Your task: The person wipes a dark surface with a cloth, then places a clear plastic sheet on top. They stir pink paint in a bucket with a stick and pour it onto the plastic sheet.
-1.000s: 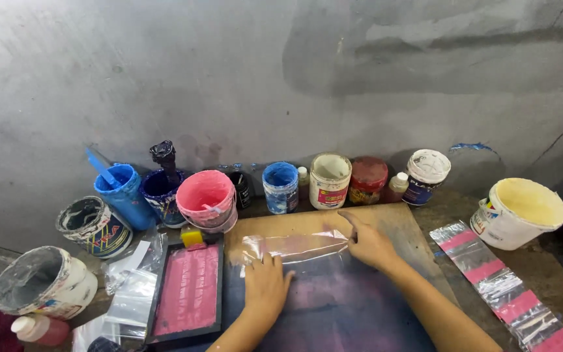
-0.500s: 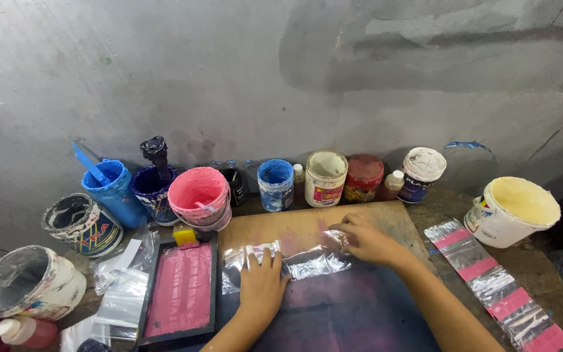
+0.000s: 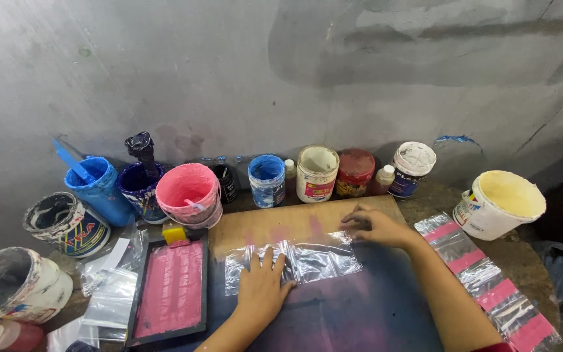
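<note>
A clear plastic zip bag lies flat across a wooden board stained pink and dark blue. My left hand presses down on the bag's left half with fingers spread. My right hand rests flat on the board at the bag's upper right corner, fingertips touching its edge. Neither hand grips anything. A black-framed screen coated in pink ink lies to the left of the board, with a yellow block at its top edge.
Paint pots line the wall: blue tubs, a pink bucket, a small blue pot, white and red jars. A cream-filled bucket stands right. Printed bags with pink bands lie at right; spare clear bags at left.
The bag has slid down the board toward me and now lies flatter. My left hand came down with it; my right hand stayed near its upper right corner.
</note>
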